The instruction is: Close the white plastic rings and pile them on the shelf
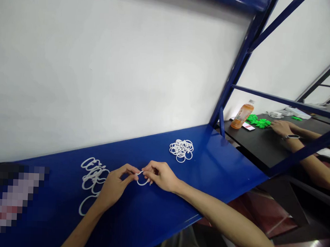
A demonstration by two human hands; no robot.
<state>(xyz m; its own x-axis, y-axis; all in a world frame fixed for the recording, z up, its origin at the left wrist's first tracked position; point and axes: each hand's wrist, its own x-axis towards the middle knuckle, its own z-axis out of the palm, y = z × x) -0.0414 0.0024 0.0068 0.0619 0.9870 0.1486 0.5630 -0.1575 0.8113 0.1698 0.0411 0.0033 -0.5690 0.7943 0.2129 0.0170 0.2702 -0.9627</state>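
Between my hands is a thin white ring (142,184), held just above the blue table (161,207). My left hand (118,185) pinches its left end between thumb and fingers. On the opposite side my right hand (160,175) grips it with the fingertips. The ring's top, between the fingertips, is partly hidden. Beside my left wrist lies a loose spread of white rings (93,176), some covered by my forearm. Farther back on the right sits a tighter pile of similar white rings (181,149).
A white wall (115,70) rises behind the table, and a blue metal frame (232,75) stands at its right end. Past it, a black table (251,140) carries an orange bottle (242,115), a phone (248,126) and green pieces (262,123) near a co-worker's hand (282,127).
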